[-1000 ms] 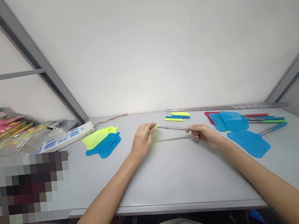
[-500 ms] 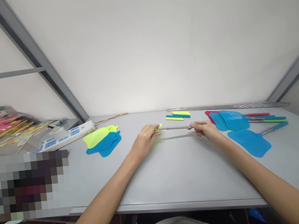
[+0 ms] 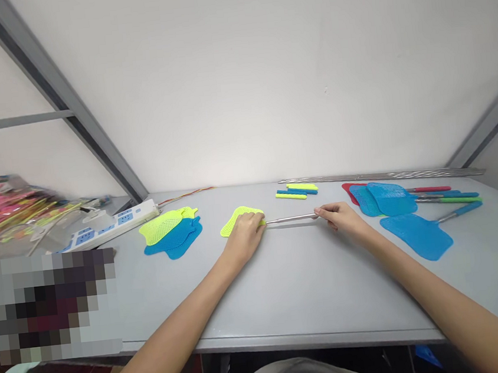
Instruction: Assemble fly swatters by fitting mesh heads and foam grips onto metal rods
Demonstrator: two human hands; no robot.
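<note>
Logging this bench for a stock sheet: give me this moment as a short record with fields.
left hand: gripping a yellow mesh swatter head
right hand: pinching a metal rod
rod: runs between both hands, its left end hidden by the left hand
left side: stacked yellow and blue swatter heads, white power strip
right side: blue swatter
far edge: yellow and blue handle sleeves, long metal rods
</note>
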